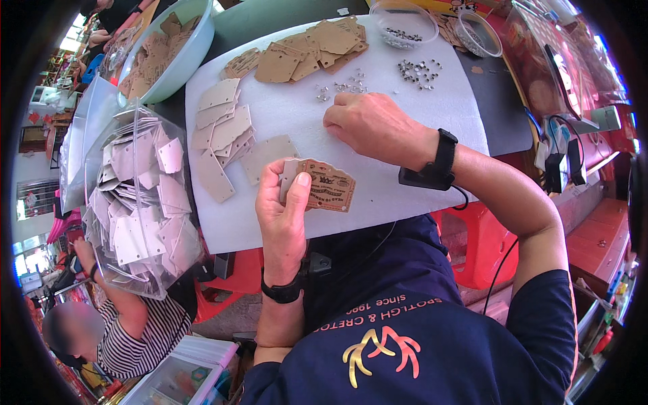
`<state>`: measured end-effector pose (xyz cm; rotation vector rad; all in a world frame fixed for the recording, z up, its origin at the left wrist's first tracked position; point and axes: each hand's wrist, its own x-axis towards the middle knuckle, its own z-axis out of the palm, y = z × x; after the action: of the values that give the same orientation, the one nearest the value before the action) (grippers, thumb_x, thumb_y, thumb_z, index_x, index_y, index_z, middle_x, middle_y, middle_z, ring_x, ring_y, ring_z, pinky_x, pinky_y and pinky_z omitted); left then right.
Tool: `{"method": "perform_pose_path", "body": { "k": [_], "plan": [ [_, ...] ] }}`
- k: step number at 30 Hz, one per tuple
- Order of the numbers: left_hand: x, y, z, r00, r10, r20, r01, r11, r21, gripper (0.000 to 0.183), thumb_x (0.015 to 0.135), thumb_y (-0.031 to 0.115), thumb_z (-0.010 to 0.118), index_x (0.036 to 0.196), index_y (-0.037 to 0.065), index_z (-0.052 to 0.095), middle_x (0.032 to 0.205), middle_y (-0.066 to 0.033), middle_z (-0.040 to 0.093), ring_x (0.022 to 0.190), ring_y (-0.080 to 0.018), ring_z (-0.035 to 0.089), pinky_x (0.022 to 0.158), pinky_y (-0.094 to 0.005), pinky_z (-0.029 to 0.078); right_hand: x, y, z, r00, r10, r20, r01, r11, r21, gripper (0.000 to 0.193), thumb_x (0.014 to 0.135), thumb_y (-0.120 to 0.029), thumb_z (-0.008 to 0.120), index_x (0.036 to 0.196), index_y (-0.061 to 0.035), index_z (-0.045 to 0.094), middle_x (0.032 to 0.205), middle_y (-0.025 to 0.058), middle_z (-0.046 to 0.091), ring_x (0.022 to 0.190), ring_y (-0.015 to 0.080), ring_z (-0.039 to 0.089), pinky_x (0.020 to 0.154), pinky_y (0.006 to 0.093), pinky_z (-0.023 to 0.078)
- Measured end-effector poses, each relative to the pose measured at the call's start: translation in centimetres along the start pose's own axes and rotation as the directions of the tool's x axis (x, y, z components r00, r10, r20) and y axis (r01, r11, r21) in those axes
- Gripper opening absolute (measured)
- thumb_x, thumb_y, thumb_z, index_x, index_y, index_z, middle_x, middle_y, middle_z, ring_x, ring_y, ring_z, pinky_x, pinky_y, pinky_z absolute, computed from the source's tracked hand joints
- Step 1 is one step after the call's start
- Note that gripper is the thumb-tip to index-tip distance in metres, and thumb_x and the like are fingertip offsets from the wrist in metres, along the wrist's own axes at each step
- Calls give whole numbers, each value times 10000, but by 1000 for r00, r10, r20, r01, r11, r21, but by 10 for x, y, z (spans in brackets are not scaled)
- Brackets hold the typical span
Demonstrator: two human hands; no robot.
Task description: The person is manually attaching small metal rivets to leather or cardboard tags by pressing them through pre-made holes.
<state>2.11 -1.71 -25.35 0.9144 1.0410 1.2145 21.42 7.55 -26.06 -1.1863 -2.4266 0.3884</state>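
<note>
My left hand (279, 214) pinches a brown printed tag (332, 187) between thumb and fingers, with a pale grey piece showing at its left edge. The tag has dark print and small holes at the corners. Over the white sheet, my right hand (378, 128) has its fingers drawn together; whatever they hold is hidden. Just beyond that hand lie small clear or shiny bits (352, 82), and to the right of them silvery studs (420, 74). A pile of pale grey pieces (226, 128) lies left of my hands, with a single pale piece (270, 154) nearer.
Brown pieces (317, 50) are heaped at the white sheet's (432, 135) far edge. Round clear tubs (405, 23) stand at the far right. On the left are a clear bin (145, 196) of pale pieces and a pale basin (196, 50) of brown ones. Another person (135, 331) is at lower left.
</note>
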Motion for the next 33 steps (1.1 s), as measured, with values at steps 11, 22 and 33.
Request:
{"method": "perform_pose_path", "body": {
  "k": [11, 22, 33],
  "plan": [
    [-1, -3, -8, 1000, 12, -15, -12, 1000, -3, 213, 975, 99, 553, 1169, 21, 512, 994, -42, 641, 884, -67, 605, 781, -238, 505, 4, 15, -27, 993, 32, -113, -34, 999, -15, 118, 860, -127, 642, 939, -48, 679, 867, 106, 658, 777, 313, 639, 671, 406, 502],
    [-2, -4, -9, 1000, 15, 7, -14, 1000, -13, 215, 976, 101, 552, 1172, 21, 511, 1008, -46, 637, 888, -59, 593, 785, -230, 490, 7, 11, -19, 981, -195, 12, 195, 980, -24, 98, 870, -154, 613, 855, -63, 645, 839, 105, 605, 737, 315, 631, 642, 429, 493],
    [0, -6, -11, 1000, 26, 8, -26, 1000, -12, 215, 976, 105, 557, 1171, 25, 513, 998, -27, 629, 886, -49, 579, 794, -219, 476, 9, 8, -11, 999, -4, 40, 7, 997, -80, 118, 859, -156, 635, 905, -50, 658, 857, 110, 620, 778, 325, 631, 681, 433, 495]
  ]
}}
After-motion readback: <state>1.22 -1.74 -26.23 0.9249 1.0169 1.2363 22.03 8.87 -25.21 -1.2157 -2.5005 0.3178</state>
